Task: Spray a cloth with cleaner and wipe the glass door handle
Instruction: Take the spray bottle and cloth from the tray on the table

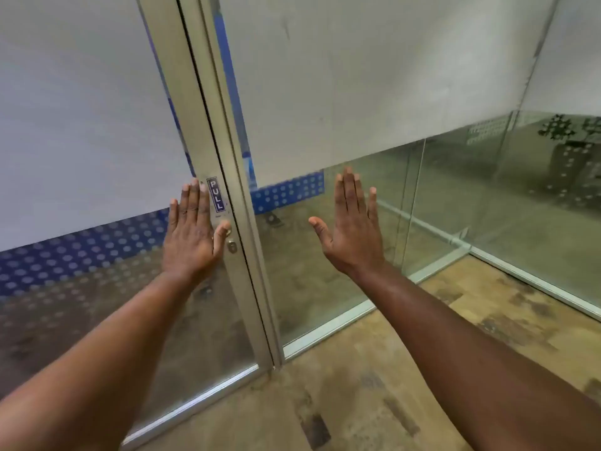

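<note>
Risk: neither a cloth nor a cleaner bottle shows anywhere in view, so a wipe started from here would be bare skin on metal and would likely add smears rather than remove them.
Second risk: the blue "PULL" sticker (216, 194) marks a door that opens toward the person; leaning on the frame would work against it.
Left hand (190, 237): empty, held flat and upright, fingers (194, 203) extended and close together, thumb out to the side.
Right hand (353, 227): empty too, palm forward, fingers (349, 193) straight and slightly spread, in front of the clear lower glass panel (341, 271); contact cannot be told.
Task's thing: no proper handle is visible; the likely spot is the silver aluminium door frame stile (208, 148) with its small metal keyhole (232, 246).
Relation: the keyhole sits just beside the left thumb, and the sticker just beside the left fingertips; the right hand is well apart from both, across the frame.
Stage: judged as not yet begun.
</note>
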`<state>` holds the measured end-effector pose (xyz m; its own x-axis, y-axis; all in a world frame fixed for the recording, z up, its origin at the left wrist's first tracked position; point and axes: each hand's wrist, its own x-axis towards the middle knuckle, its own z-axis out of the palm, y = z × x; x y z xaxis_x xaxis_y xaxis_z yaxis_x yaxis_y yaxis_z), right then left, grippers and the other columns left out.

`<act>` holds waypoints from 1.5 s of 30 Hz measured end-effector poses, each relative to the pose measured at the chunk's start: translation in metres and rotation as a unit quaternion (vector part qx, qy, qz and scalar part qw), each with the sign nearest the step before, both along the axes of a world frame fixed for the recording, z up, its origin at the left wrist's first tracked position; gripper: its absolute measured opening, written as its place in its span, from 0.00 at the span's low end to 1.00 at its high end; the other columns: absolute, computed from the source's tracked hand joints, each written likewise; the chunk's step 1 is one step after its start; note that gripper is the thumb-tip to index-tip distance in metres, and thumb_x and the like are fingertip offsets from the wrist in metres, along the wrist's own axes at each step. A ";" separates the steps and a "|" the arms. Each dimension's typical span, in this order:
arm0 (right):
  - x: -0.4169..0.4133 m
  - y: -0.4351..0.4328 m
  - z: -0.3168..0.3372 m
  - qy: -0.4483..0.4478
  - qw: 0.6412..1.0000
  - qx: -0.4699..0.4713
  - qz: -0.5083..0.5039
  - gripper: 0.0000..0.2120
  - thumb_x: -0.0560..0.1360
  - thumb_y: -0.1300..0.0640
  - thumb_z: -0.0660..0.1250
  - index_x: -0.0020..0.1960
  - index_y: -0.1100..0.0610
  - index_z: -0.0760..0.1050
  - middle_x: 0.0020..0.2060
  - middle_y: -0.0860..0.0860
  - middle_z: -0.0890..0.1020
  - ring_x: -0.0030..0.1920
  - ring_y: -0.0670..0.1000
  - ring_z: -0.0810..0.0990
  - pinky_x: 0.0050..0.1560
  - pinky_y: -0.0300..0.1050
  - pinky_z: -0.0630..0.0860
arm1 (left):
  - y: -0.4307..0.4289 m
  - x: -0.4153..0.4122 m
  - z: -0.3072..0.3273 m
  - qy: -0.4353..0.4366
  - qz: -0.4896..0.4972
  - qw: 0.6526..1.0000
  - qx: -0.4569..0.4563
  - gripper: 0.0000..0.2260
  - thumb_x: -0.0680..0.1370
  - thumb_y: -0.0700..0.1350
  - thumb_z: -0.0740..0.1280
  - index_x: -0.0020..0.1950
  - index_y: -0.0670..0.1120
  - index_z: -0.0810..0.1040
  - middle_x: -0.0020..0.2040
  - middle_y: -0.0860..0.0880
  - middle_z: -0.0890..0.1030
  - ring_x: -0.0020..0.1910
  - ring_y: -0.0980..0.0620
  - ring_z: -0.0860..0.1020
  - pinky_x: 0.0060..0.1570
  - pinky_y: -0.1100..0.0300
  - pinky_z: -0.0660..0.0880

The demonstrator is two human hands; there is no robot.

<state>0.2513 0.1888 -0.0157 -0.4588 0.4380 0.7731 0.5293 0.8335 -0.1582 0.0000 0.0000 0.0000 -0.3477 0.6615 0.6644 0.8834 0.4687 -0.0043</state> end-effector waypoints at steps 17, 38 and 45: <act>0.268 -0.030 -0.104 -0.015 0.979 -0.105 -0.173 0.40 0.82 0.37 0.57 0.84 0.60 0.51 0.84 0.57 0.53 0.84 0.57 0.50 0.80 0.67 0.49 | 0.099 0.249 -0.098 -0.075 -0.188 0.978 -0.051 0.35 0.84 0.62 0.48 0.85 0.43 0.44 0.86 0.46 0.43 0.84 0.51 0.40 0.81 0.42 0.39; 0.534 -0.097 -0.202 0.065 0.836 -0.226 -0.496 0.33 0.84 0.38 0.57 0.83 0.49 0.51 0.84 0.48 0.56 0.83 0.52 0.55 0.83 0.56 0.46 | 0.191 0.557 -0.186 -0.064 -0.541 0.819 -0.178 0.30 0.83 0.56 0.56 0.78 0.38 0.69 0.78 0.38 0.69 0.79 0.40 0.67 0.77 0.38 0.58; 0.583 -0.114 -0.210 0.129 0.784 -0.249 -0.553 0.34 0.82 0.38 0.57 0.83 0.51 0.53 0.82 0.50 0.61 0.82 0.52 0.58 0.82 0.54 0.53 | 0.215 0.623 -0.193 -0.071 -0.605 0.763 -0.218 0.29 0.83 0.57 0.57 0.79 0.41 0.67 0.81 0.41 0.65 0.82 0.42 0.61 0.79 0.38 0.55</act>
<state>0.8340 0.0748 -0.2260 0.5590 0.7349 0.3841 0.7821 -0.3132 -0.5388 0.6226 0.2152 -0.1930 0.6436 0.7031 0.3023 0.6747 -0.7077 0.2096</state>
